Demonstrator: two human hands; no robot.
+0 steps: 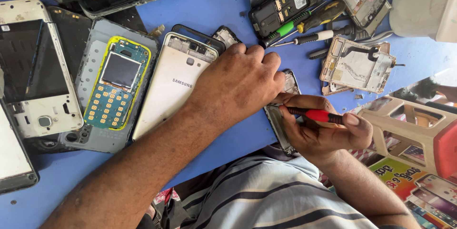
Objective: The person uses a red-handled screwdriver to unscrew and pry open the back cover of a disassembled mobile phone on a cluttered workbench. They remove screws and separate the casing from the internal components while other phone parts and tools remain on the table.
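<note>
Blue table top (223, 12), head view, the only view we have. Our left hand (238, 79) lies palm down with the fingers curled together, pressing on the far end of a stripped phone frame (281, 131) at the near edge of the table. Our right hand (328, 131) is closed around a red-handled screwdriver (316, 114), pinching it between thumb and fingers; the dark shaft points left toward the frame, and the tip is hidden under the left hand, so we cannot tell whether it sits in a screw.

Step in hand, as we judge it: working a fastener or seam on the frame while the left hand steadies it. The next move calls for firm downward pressure from the left hand and a straight tool, since the frame overhangs the near edge and could tip.

The frame lies between both hands, touching the left, just beside the right.

Left of the left hand lies a white phone back cover (171, 86), then a keypad circuit board (116, 84) in a yellow surround. Far right, a green-handled screwdriver (285, 29) rests beside a black phone shell (283, 3).
</note>
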